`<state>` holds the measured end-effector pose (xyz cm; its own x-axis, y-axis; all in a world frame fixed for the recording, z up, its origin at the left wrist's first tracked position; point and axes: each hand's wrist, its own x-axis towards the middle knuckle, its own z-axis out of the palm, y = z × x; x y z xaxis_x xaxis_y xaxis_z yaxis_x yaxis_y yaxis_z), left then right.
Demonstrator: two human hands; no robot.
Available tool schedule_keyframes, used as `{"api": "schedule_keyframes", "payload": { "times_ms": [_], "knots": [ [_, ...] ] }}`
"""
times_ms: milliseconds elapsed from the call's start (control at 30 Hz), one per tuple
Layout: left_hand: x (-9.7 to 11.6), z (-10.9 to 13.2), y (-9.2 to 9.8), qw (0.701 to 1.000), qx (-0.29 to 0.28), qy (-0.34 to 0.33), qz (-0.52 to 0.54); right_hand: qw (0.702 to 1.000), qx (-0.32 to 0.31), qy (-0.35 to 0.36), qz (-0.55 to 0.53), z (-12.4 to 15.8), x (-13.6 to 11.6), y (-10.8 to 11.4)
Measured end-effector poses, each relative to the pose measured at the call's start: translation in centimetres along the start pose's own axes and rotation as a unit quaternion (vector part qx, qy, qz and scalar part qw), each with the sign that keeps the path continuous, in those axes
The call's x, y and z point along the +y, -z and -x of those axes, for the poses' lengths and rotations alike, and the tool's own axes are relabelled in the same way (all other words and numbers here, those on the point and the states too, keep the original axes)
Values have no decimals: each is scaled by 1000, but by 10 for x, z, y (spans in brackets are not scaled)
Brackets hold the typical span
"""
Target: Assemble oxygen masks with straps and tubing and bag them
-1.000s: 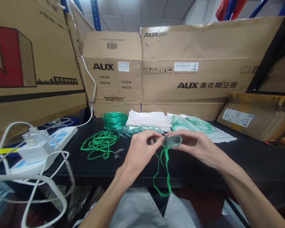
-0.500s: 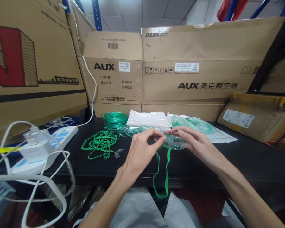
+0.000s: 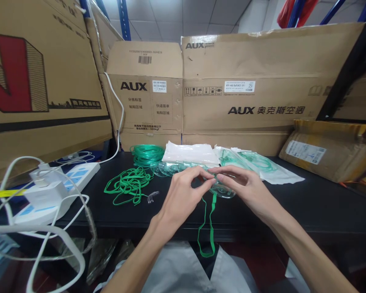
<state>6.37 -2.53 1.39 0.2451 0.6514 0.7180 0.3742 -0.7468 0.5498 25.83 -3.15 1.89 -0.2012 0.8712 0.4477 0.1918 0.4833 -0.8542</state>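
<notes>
My left hand (image 3: 183, 193) and my right hand (image 3: 242, 189) meet above the black table (image 3: 308, 203), both pinched on a clear plastic mask (image 3: 222, 188). A green elastic strap (image 3: 208, 226) hangs from the mask in a loop over the table's front edge. My left thumb and forefinger pinch the strap where it joins the mask. My right fingers curl over the mask from the right.
A pile of green straps (image 3: 126, 185) and small metal clips (image 3: 152, 197) lie to the left. Coiled green tubing (image 3: 147, 154), more clear masks (image 3: 173, 167) and white bags (image 3: 192, 152) sit behind. A power strip with white cables (image 3: 49, 189) is far left. Cardboard boxes (image 3: 247, 89) wall the back.
The mask has tilted and dropped a little toward the table. My fingers have shifted on it, and the hanging strap loop has narrowed and swung slightly left.
</notes>
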Motion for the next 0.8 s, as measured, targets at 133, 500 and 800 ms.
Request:
{"api": "schedule_keyframes", "payload": {
  "times_ms": [133,500,800],
  "knots": [
    [1,0,1,1000,-10,-1,-2,999,-5,6,-38,1,3,-1],
    [-16,-8,22,992,55,6,-109,994,59,35,82,-3,2,30],
    [-23,1,11,984,-68,43,-160,984,-18,16,176,-7,21,27]
  ]
}}
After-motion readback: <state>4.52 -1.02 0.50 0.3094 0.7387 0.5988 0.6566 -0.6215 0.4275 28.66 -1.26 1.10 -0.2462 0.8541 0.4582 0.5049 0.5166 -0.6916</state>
